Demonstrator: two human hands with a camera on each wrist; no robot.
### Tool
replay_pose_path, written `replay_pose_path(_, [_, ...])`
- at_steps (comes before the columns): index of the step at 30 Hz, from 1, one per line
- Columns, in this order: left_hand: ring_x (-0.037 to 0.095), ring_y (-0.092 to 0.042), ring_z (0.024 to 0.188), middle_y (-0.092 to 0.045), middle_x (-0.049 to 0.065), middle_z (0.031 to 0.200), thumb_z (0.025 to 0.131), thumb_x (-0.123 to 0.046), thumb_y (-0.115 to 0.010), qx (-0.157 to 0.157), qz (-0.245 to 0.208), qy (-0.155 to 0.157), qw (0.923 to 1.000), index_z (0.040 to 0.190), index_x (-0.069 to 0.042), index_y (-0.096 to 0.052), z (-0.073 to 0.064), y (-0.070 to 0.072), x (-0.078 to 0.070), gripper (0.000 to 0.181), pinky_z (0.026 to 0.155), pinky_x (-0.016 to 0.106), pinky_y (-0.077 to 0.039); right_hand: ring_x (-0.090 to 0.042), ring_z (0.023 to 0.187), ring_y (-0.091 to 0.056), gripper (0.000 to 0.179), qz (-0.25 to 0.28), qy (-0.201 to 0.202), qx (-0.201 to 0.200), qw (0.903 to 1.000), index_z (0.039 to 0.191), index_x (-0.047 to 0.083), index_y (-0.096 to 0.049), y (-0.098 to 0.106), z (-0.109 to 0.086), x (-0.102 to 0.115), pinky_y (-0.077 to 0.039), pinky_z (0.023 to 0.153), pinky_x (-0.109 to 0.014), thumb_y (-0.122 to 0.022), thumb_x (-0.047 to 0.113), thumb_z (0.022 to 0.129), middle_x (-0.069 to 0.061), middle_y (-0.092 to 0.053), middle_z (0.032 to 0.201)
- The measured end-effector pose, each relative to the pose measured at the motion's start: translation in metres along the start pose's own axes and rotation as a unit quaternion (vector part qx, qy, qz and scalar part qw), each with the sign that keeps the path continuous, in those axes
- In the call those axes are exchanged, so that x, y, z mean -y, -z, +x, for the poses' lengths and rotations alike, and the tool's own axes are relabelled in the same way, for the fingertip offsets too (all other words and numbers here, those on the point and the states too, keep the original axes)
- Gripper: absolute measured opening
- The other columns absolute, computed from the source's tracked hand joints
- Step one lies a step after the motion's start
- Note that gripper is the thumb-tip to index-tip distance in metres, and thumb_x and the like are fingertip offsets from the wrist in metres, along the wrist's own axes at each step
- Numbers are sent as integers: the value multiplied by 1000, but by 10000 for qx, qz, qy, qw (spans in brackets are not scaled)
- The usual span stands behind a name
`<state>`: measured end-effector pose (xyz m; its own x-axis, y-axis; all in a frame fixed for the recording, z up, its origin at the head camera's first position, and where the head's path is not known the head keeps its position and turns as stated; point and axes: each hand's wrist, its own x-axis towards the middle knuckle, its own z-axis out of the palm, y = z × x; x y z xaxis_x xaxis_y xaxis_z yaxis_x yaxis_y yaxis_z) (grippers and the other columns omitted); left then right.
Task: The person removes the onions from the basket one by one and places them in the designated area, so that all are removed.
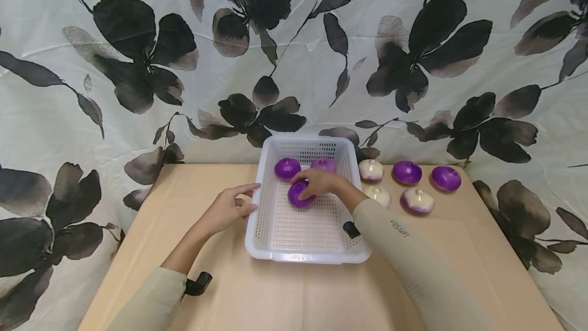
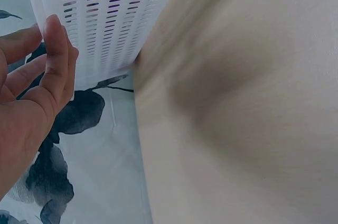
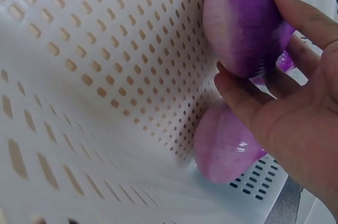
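A white perforated plastic basket [image 1: 308,256] stands on the table. My left hand [image 1: 228,207] pinches its left rim; in the left wrist view the thumb and fingertips [image 2: 53,28] meet at the basket's edge. Inside the basket my right hand [image 1: 321,181] grips a purple onion [image 1: 300,195], thumb on one side and fingers on the other. That onion [image 3: 243,23] shows a pale patch in the right wrist view. A second purple onion [image 1: 287,168] and a pinkish-purple onion [image 1: 323,164] sit farther back in the basket.
Right of the basket stand several more onions: two purple ones [image 1: 407,172], a white-and-purple one [image 1: 417,201] and two whitish ones [image 1: 371,170] close to the basket wall. The tan tabletop [image 1: 220,280] ends at a floral cloth [image 1: 321,65] behind.
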<state>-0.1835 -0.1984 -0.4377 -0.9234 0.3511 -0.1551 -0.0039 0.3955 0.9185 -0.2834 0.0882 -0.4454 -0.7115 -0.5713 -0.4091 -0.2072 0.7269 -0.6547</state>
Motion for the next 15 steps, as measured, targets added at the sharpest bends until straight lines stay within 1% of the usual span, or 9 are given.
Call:
replay_pose_path(6, [17,-70,73,-58,26,129,95,3,-66,-8,26,23,10000,152,1,-48,1,-1,0,60,74,51,-63,-31,140,-51,57,56,-93,201,9997,144,20,-60,-3,1,-1,-44,117,-46,-79,22,91,-11,-55,149])
replay_pose_path(11, [19,-70,73,-58,25,129,94,4,-66,-8,6,51,10000,152,0,-49,1,-2,-1,60,76,55,-62,-33,142,-49,59,111,-112,305,9994,146,19,-57,-5,1,-1,-42,118,-48,-78,25,92,-12,-53,152])
replay_pose_path(15, [19,-70,74,-57,25,130,95,3,-66,0,27,36,10000,152,0,-48,0,-1,0,60,75,53,-63,-32,141,-50,58,128,-84,286,9995,145,18,-58,-6,2,0,-44,117,-47,-79,23,91,-11,-54,150])
